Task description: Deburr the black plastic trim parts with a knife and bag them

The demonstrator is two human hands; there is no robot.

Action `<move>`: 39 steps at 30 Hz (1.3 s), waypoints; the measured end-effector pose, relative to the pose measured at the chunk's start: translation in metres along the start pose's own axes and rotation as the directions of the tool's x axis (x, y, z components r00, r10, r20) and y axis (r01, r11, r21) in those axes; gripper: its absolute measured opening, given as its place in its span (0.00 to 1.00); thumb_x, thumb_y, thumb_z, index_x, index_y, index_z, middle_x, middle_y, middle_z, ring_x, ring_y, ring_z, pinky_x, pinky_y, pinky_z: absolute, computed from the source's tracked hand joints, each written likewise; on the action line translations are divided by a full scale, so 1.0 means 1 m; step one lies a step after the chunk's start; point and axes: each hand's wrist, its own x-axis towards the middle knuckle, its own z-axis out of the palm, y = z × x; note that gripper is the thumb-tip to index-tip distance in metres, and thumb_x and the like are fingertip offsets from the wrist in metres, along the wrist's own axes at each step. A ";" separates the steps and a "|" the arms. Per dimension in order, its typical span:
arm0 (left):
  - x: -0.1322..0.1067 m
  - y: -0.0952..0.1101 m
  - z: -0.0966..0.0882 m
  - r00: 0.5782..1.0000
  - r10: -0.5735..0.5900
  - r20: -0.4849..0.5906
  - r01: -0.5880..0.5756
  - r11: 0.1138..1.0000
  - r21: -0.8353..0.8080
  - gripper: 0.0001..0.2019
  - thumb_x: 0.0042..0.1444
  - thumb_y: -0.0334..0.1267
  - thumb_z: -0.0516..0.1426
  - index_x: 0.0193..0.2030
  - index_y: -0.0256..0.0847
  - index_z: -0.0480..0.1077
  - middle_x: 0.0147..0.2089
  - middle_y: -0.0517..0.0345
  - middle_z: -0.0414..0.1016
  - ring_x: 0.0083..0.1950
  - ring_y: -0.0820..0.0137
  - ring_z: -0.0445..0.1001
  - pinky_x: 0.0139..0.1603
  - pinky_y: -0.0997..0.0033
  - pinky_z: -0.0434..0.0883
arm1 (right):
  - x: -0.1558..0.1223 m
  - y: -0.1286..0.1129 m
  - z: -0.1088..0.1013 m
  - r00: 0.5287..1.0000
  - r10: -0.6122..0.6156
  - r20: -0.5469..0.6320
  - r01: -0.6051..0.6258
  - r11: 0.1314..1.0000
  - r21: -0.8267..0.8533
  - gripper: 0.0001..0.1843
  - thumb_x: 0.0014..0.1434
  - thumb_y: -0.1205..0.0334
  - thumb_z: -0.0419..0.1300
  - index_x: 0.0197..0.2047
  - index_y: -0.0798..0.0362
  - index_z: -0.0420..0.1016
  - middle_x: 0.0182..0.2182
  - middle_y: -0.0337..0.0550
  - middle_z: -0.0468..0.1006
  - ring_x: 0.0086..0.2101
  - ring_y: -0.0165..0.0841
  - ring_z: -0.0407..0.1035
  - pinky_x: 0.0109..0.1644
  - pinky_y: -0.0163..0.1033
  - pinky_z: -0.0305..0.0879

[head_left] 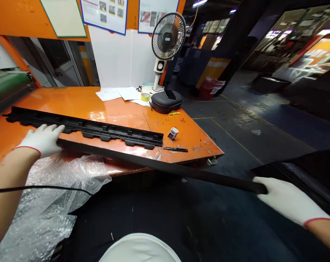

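A long, dark, flat strip [159,165] spans the view, sloping down to the right across the table's front edge. Its left end is in my left hand [46,140], which wears a white glove with a red cuff; part of the grip is hidden. My right hand [283,196], gloved the same way, is closed round the other end, out beyond the table. Behind the strip lies a long black plastic trim piece [99,127] with tabs along its edge. The fingers of my left hand are close to this piece; whether they touch it I cannot tell.
Crumpled bubble wrap [58,189] hangs at the near left of the orange table [121,112]. A black pen-like tool [175,149], a small box [173,133], a black case [166,103], yellow tape [145,96], papers [110,94] and a fan [169,36] stand or lie there.
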 end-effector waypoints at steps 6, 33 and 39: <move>-0.045 0.152 -0.059 0.768 0.640 -0.022 -0.612 0.724 -0.317 0.43 0.51 0.49 0.68 0.75 0.49 0.65 0.71 0.49 0.73 0.68 0.50 0.73 0.66 0.57 0.70 | -0.001 -0.145 -0.001 0.967 -0.250 0.049 0.254 0.947 -0.196 0.10 0.60 0.70 0.63 0.43 0.48 0.82 0.40 0.45 0.86 0.40 0.45 0.81 0.40 0.41 0.65; -0.024 0.183 0.027 0.641 0.662 -0.387 -0.767 0.557 -0.318 0.22 0.59 0.31 0.59 0.58 0.49 0.83 0.58 0.47 0.83 0.55 0.53 0.82 0.60 0.54 0.77 | 0.135 -0.303 0.022 0.889 -0.458 -0.008 0.451 0.872 0.189 0.32 0.73 0.55 0.60 0.75 0.54 0.65 0.69 0.53 0.71 0.66 0.44 0.68 0.70 0.42 0.63; -0.035 0.175 0.016 0.684 0.628 -0.370 -0.727 0.545 -0.418 0.27 0.58 0.33 0.56 0.65 0.47 0.78 0.60 0.51 0.82 0.59 0.57 0.80 0.63 0.58 0.76 | 0.170 -0.355 0.017 0.898 -0.412 0.152 0.408 0.911 0.058 0.19 0.70 0.55 0.66 0.59 0.55 0.80 0.55 0.54 0.82 0.49 0.43 0.78 0.54 0.44 0.74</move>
